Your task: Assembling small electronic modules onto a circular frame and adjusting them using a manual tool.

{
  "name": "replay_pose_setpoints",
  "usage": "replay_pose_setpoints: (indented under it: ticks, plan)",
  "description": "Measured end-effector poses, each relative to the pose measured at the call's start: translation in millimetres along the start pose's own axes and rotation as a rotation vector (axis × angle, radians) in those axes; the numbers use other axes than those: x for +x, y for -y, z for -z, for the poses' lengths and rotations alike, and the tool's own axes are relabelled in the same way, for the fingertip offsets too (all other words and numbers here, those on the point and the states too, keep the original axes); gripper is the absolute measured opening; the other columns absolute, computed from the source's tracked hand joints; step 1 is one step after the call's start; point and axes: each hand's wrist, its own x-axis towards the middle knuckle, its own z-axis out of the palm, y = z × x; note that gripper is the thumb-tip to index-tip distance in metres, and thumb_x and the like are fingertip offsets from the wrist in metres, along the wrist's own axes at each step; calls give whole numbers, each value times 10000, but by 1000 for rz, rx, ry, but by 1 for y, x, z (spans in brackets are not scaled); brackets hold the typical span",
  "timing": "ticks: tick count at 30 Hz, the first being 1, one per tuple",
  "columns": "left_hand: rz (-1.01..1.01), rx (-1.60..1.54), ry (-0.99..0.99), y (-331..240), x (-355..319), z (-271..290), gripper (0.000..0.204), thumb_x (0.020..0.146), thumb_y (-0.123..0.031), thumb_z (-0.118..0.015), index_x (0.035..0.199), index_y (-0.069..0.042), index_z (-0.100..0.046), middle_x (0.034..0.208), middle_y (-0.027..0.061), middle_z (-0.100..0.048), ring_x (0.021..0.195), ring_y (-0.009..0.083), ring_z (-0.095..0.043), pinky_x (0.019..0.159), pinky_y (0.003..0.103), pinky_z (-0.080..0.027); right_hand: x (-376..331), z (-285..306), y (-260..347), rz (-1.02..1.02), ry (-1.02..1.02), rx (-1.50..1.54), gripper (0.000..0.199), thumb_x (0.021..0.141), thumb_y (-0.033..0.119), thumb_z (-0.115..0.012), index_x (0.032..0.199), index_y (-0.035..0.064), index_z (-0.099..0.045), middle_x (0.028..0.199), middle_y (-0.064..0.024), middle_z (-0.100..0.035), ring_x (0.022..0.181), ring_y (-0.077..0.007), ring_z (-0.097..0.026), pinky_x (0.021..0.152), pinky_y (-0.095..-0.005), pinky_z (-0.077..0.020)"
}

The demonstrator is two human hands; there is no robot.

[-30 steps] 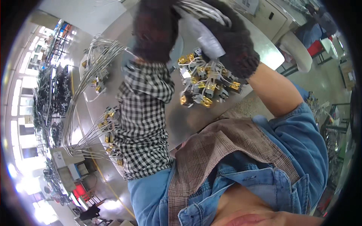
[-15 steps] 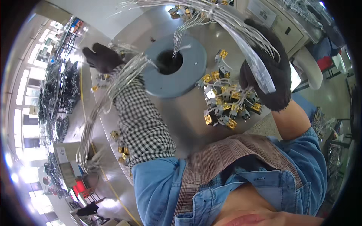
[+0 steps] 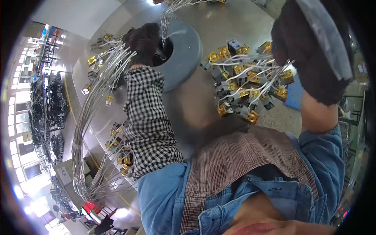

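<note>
My right hand (image 3: pixel 309 51), in a dark glove, is raised at the right with its fingers closed round a wire bundle. A strip of silvery plastic sheeting (image 3: pixel 327 33) lies along it. From below that hand, white wires (image 3: pixel 250 70) run to a cluster of gold-and-black connectors (image 3: pixel 244 84). My left hand (image 3: pixel 143 43), gloved too, is over the left part of a grey round disc (image 3: pixel 186 49), by its central hole. Its fingers are dark and blurred, so their grip is unclear. Beside it are the upper ends of a long silvery wire bundle (image 3: pixel 88 113), curving down past the table's left edge.
More connectors (image 3: pixel 125 156) lie along the left rim of the round metal table (image 3: pixel 219 27), beside my checked sleeve. Another wire bundle (image 3: pixel 168 19) comes down into the disc's hole from the top. Racks of dark parts (image 3: pixel 43 105) stand by the windows at left.
My left hand has moved right, from beyond the disc to over its edge. My right hand has risen toward the upper right with its bundle, and the connectors have spread and shifted with it.
</note>
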Motion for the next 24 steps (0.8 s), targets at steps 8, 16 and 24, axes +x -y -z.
replay_pose_setpoints:
  ticks: [8, 16, 24]
  plan:
    - [25, 0, -24, -2, 1, 11, 256, 872, -173, -532, 1102, -109, -625, 1075, 89, -639, 893, 192, -615, 782, 318, -481, -18, 7, 2, -73, 128, -106, 410, 890, 207, -577, 1241, 13, -491, 1101, -130, -594, 925, -180, -617, 778, -290, -521]
    - [-19, 9, -30, 3, 10, 16, 241, 872, -184, -531, 1079, -108, -628, 1065, 89, -634, 904, 207, -608, 783, 338, -477, 14, 5, 28, -150, 559, -343, 392, 903, 217, -558, 1231, 13, -493, 1081, -124, -593, 935, -168, -610, 794, -276, -516]
    - [-66, -18, -42, 9, 14, 12, 227, 872, -195, -530, 1056, -106, -631, 1055, 90, -630, 914, 223, -602, 784, 359, -474, 56, -34, 30, -509, 1145, -218, 377, 915, 227, -539, 1222, 13, -495, 1060, -118, -592, 944, -156, -603, 811, -262, -512]
